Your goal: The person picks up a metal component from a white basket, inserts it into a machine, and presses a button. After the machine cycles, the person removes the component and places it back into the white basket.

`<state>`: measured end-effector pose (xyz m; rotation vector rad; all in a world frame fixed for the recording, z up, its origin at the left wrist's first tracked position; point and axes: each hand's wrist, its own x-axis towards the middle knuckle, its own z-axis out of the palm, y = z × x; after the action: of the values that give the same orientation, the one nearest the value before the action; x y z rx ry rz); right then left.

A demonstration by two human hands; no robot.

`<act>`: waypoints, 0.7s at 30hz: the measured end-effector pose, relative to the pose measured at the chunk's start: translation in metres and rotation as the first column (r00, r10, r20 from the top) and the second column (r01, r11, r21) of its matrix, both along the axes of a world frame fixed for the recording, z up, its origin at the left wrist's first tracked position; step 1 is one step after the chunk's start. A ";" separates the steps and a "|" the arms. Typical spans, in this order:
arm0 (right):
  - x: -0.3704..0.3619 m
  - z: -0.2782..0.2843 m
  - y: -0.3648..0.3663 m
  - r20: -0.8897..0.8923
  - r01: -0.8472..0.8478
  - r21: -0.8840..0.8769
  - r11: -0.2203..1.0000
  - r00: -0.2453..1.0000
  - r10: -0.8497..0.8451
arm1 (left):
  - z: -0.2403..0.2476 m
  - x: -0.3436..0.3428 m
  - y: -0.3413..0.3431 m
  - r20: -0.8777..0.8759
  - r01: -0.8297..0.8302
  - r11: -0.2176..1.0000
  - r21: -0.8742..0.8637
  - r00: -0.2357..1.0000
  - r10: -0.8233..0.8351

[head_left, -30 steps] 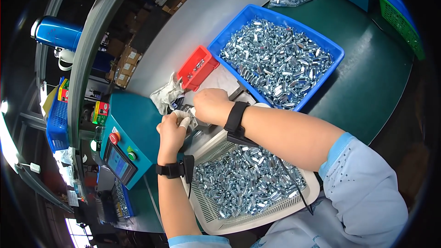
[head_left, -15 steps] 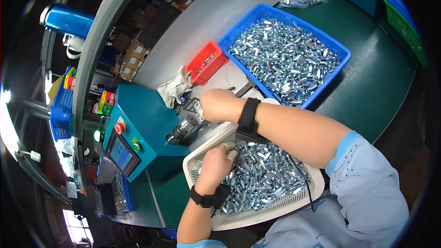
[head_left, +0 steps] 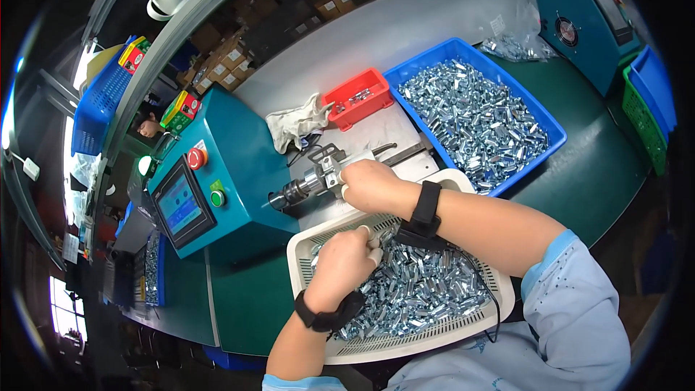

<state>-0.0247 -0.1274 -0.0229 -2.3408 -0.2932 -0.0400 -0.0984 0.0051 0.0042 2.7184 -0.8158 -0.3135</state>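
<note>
A cream plastic basket (head_left: pixel 400 347) close to me holds a heap of small shiny metal pieces (head_left: pixel 427 286), long and six-sided in look. Over its left side is my left hand (head_left: pixel 344 261), with pale covers on the fingertips. Its fingers are curled together, and what they hold is hidden. My right hand (head_left: pixel 376 187) is closed at the metal fixture (head_left: pixel 334 174) beyond the basket, its fingertips against the fixture's right side. Anything inside that grip is out of sight. Left of the fixture, a round metal chuck (head_left: pixel 293 192) sticks out from the teal machine (head_left: pixel 242 166).
A blue tray (head_left: pixel 554 137) of similar metal pieces stands at the back right. Beside it are a red bin (head_left: pixel 346 119) with a few pieces and a crumpled white glove (head_left: pixel 295 124). The machine carries a screen (head_left: pixel 181 203), a red button (head_left: pixel 196 158) and a green button (head_left: pixel 218 198).
The whole view has swung, so the bench and machine appear turned and shifted. My right hand stays at the fixture, my left hand over the basket.
</note>
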 end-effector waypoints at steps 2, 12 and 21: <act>-0.002 0.003 0.000 -0.001 -0.018 0.006 1.000 1.000 0.018 | 0.011 0.000 0.005 -0.070 -0.010 0.998 -0.057 0.997 0.006; -0.007 0.000 0.002 0.030 0.004 -0.006 1.000 1.000 -0.004 | 0.001 0.014 0.011 -0.124 -0.180 0.312 -0.933 0.974 0.191; -0.009 -0.009 0.008 0.158 0.038 -0.016 0.999 0.987 -0.035 | -0.013 0.004 0.002 0.059 0.017 0.338 -0.941 0.992 0.115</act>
<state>-0.0333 -0.1193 -0.0322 -2.3658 -0.3301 -0.2425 -0.0948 0.0072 -0.0091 1.5972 -0.6216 0.3010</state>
